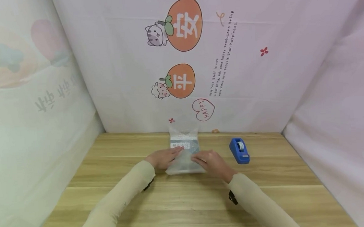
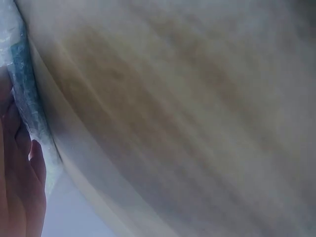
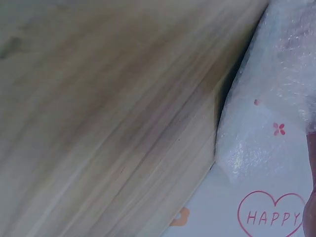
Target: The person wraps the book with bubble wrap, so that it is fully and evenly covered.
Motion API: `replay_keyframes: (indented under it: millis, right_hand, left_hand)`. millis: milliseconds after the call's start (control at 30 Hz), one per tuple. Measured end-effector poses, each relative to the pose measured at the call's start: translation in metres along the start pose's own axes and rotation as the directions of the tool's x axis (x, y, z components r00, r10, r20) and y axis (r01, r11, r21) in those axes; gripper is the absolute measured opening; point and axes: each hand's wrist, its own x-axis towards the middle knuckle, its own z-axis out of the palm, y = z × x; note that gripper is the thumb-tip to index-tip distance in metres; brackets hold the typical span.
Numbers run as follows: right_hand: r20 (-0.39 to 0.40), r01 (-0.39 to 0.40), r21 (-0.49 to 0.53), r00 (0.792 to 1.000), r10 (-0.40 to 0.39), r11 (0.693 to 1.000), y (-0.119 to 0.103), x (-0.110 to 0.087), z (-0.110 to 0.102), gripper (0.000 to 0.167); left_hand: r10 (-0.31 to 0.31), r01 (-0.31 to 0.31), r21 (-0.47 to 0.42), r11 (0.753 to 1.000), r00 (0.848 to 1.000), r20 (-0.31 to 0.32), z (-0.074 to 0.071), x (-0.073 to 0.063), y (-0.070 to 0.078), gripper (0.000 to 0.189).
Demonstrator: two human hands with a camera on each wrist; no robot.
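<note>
A flat, book-like item in clear bubble wrap (image 1: pixel 184 164) lies near the back of the table, with a blue-grey band and a white label showing through. The wrap's loose far end stands up against the back cloth. From the left, my left hand (image 1: pixel 165 158) rests on the package with its fingers extended across it. My right hand (image 1: pixel 213 162) touches the package's right side with bent fingertips; whether they pinch the wrap is unclear. In the left wrist view, the left hand (image 2: pixel 22 173) lies along the wrapped item (image 2: pixel 29 94). The right wrist view shows mostly bubble wrap (image 3: pixel 266 89).
A blue tape dispenser (image 1: pixel 240 151) with a roll of tape stands to the right of the package. The wood-grain table (image 1: pixel 187 205) is bordered by a printed white cloth (image 1: pixel 131 95) behind and white cloth on both sides.
</note>
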Motion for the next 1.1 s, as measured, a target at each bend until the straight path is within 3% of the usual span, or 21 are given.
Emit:
replay_keyframes:
  millis: [167, 400, 567, 833, 1100]
  right_hand:
    - [0.025, -0.103, 0.034, 0.994, 0.103, 0.994, 0.007, 0.005, 0.003, 0.018]
    - [0.072, -0.226, 0.097, 0.973, 0.220, 0.969, 0.017, 0.006, 0.012, 0.025]
    - [0.062, -0.241, 0.130, 0.970, 0.235, 0.962, 0.026, 0.010, 0.022, 0.021]
    - [0.096, -0.281, 0.179, 0.959, 0.268, 0.943, 0.034, 0.013, 0.032, 0.018]
    - [0.144, -0.321, 0.157, 0.943, 0.300, 0.934, 0.042, 0.013, 0.040, 0.014]
  left_hand:
    - [-0.055, 0.055, -0.037, 0.998, 0.998, 0.008, -0.001, -0.001, 0.002, 0.060]
    - [-0.075, 0.076, -0.112, 0.991, 0.997, 0.020, -0.006, -0.005, 0.004, 0.064]
    - [-0.092, 0.094, -0.113, 0.989, 0.995, 0.025, -0.005, -0.004, 0.000, 0.066]
    - [-0.051, 0.047, -0.243, 0.969, 0.999, -0.010, -0.005, -0.002, -0.007, 0.072]
    - [-0.028, 0.022, -0.259, 0.966, 0.999, -0.019, -0.007, -0.003, -0.007, 0.072]
